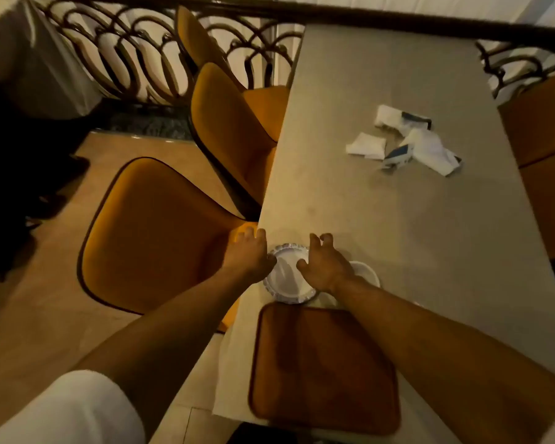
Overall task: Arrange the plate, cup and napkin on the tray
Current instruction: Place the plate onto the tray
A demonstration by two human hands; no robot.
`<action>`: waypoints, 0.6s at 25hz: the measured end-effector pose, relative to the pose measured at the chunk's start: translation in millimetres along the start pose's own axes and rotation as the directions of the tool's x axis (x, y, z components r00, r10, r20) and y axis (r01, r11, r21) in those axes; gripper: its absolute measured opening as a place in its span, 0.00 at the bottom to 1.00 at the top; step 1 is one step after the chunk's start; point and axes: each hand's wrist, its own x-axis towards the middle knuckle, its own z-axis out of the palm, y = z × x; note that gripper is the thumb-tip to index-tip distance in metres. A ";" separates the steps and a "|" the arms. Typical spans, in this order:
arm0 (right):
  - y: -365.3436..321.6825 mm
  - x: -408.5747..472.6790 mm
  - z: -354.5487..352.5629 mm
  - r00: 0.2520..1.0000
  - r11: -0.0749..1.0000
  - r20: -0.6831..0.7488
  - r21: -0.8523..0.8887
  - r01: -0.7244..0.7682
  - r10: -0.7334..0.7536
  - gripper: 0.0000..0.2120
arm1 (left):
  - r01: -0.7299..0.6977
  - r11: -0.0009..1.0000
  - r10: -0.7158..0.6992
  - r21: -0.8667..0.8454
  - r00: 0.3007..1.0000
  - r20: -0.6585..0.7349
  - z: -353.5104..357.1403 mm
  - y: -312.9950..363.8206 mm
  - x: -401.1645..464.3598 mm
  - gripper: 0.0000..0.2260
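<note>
Bare tray (324, 366) borders plate (287, 277); hands (249, 256) flank its rim.

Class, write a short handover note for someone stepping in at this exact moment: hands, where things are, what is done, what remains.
Left hand: open, at the plate's left edge, no grip yet.
Right hand: open, fingers curled, over the plate's right side.
Plate: on the table, just beyond the tray.
Cup: apparently the white object under the right wrist, partly hidden.
Napkins: scattered farther up the table.
Done: nothing is on the tray.
Left: plate, cup, napkin.
</note>
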 end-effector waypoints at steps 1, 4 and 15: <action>-1.7 4.7 6.1 0.998 0.999 0.048 0.013 -0.042 0.042 0.31 | 0.041 0.997 -0.035 -0.068 0.996 0.077 5.0 -1.4 3.5 0.26; -0.4 18.5 28.1 0.979 0.988 0.141 0.024 -0.153 0.148 0.31 | 0.133 0.968 -0.089 -0.211 0.974 0.207 27.6 -8.9 16.8 0.23; 10.2 40.5 55.6 0.921 0.939 0.235 0.077 -0.337 0.311 0.43 | 0.093 0.927 -0.020 -0.364 0.980 0.200 63.8 -14.7 38.2 0.17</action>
